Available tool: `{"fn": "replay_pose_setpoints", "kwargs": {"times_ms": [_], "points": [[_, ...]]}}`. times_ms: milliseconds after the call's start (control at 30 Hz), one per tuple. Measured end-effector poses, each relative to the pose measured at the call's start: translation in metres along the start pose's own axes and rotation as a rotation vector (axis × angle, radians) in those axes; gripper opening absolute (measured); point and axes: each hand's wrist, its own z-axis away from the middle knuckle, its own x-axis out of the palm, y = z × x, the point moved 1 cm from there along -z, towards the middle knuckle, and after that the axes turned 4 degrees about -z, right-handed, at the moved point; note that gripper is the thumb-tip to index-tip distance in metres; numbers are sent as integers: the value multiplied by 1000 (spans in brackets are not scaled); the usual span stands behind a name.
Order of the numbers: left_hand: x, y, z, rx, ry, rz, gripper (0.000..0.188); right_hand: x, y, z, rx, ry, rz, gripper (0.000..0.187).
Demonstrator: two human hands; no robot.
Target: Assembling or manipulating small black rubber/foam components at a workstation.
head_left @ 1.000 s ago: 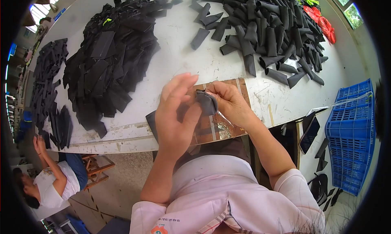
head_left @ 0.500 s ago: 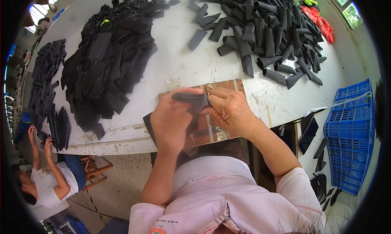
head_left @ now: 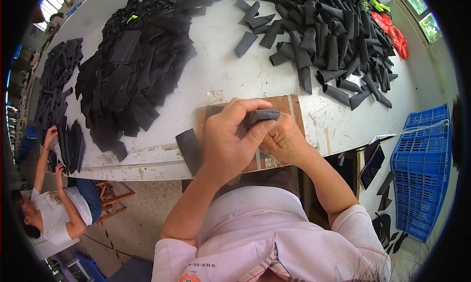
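My left hand (head_left: 229, 137) and my right hand (head_left: 283, 141) are pressed together over a brown board (head_left: 286, 103) at the near edge of the white table (head_left: 216, 61). Both grip one small folded piece of black fabric (head_left: 261, 116), which shows between my fingertips. A flat black piece (head_left: 189, 148) lies on the table just left of my left hand. My fingers hide most of the held piece.
A large heap of flat black pieces (head_left: 132, 71) lies at the left. A pile of rolled black pieces (head_left: 328, 41) lies at the far right, with red cloth (head_left: 392, 34) beyond. A blue crate (head_left: 422, 169) stands on the floor right. Another person (head_left: 49, 208) works at the lower left.
My hands have come down from in front of me onto the board and closed tighter around the black piece, which is now folded smaller. The other person's hands moved up to the table edge.
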Motion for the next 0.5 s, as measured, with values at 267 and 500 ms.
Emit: {"fn": "replay_pose_setpoints", "kwargs": {"times_ms": [267,500], "points": [[-1,7,5,-14,159,813,16,-17,-29,-16,-74,106,156,13],[-9,-12,13,-50,246,816,13,-1,-11,-12,-86,16,173,24]]}}
